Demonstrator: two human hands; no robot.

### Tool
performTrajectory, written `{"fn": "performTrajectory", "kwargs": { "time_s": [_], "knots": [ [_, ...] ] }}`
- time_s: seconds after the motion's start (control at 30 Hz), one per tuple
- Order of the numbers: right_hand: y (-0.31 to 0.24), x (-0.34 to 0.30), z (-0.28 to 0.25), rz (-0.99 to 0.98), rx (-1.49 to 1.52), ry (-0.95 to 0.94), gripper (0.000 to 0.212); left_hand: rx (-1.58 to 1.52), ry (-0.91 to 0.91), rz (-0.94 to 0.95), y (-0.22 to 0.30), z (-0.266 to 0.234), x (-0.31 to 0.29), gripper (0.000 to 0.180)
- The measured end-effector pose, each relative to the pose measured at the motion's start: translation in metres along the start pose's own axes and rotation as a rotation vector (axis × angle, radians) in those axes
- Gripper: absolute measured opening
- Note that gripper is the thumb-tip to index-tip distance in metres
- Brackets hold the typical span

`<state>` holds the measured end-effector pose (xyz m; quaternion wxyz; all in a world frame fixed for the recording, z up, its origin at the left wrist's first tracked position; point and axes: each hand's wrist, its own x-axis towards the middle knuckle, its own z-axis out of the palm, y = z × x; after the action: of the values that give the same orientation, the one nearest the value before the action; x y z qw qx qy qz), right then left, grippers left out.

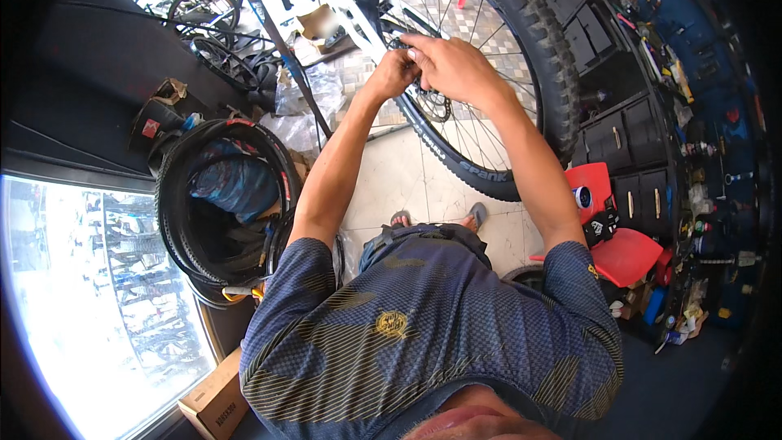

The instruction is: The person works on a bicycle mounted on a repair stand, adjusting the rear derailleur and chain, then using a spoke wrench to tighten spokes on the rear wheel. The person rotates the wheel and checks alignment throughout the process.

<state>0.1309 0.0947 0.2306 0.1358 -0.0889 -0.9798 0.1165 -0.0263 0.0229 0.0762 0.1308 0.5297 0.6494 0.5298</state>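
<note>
In front of me stands a bicycle wheel with a knobbly black tyre (560, 73) and thin spokes. A white bike tube (356, 15) slants down to its hub area, where a disc brake rotor (436, 106) partly shows below my hands. My left hand (391, 75) is closed beside the tube, its fingertips curled at the hub area. Against it from the right comes my right hand (456, 69), its index finger reaching over to the left and its thumb near the left fingertips. Its other fingers are curled and mostly hidden. Whatever small part lies between the hands cannot be seen.
Several loose tyres (175, 220) are stacked on the left, near a glass pane (73, 301) and a cardboard box (213, 395). A dark stand pole (281, 41) rises left of the bike. On the right are a red chair (626, 257), black drawers (631, 134) and a tool wall (725, 114).
</note>
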Motion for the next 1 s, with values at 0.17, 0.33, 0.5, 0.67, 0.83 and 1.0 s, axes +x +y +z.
{"fn": "performTrajectory", "kwargs": {
  "time_s": [0.17,0.33,0.5,0.67,0.83,1.0],
  "knots": [
    [0.026,-0.002,-0.018,-0.161,-0.066,0.009,0.026,-0.015,-0.027,-0.024,0.006,-0.006,-0.003,0.015],
    [0.016,0.014,-0.009,-0.022,-0.083,-0.018,0.028,-0.001,-0.089,-0.081,0.018,-0.007,-0.006,0.016],
    [0.017,0.028,0.013,0.267,-0.018,0.066,0.031,0.01,-0.095,-0.041,0.033,-0.006,-0.008,0.017],
    [0.017,0.014,0.009,0.091,-0.119,0.111,0.036,-0.007,-0.067,0.004,0.032,-0.012,-0.014,0.015],
    [0.034,0.009,-0.005,-0.094,-0.329,0.045,0.036,-0.039,-0.117,-0.09,0.031,-0.012,-0.011,0.016],
    [0.009,0.004,0.016,0.171,-0.212,-0.081,0.039,-0.029,-0.07,-0.07,0.016,-0.007,-0.007,0.017]
  ]
}}
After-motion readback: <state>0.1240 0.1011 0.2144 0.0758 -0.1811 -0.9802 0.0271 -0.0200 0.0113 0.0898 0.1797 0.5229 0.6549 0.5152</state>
